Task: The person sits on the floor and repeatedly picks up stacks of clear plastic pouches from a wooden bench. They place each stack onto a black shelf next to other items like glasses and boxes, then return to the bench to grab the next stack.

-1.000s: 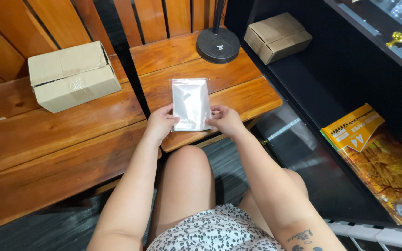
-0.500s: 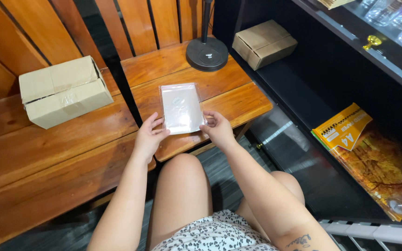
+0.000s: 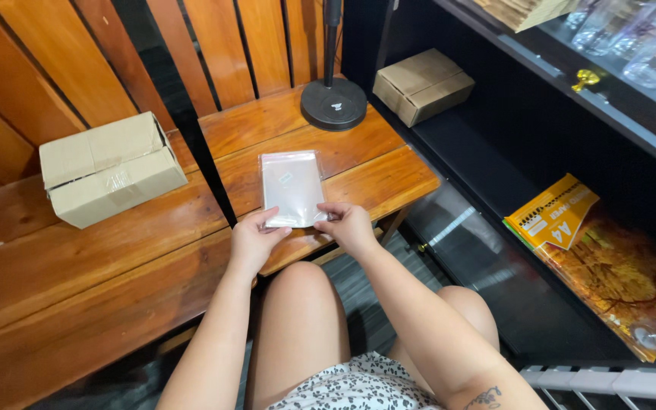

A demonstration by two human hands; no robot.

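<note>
A clear flat plastic bag [image 3: 291, 186] lies on the small wooden table [image 3: 373, 171] in front of me. My left hand [image 3: 256, 239] pinches its near left corner. My right hand [image 3: 347, 224] grips its near right corner with thumb and fingers. Both hands rest at the table's front edge, above my bare knees.
A taped cardboard box [image 3: 108, 167] sits on the wooden bench [image 3: 77, 266] at left. A black round lamp base [image 3: 333, 102] stands at the table's back. A smaller cardboard box [image 3: 423, 85] and a yellow paper pack [image 3: 559, 216] lie in the black shelf unit at right.
The bag has been laid flatter on the table and my hands have slid to its near corners. The view has tilted slightly upward.
</note>
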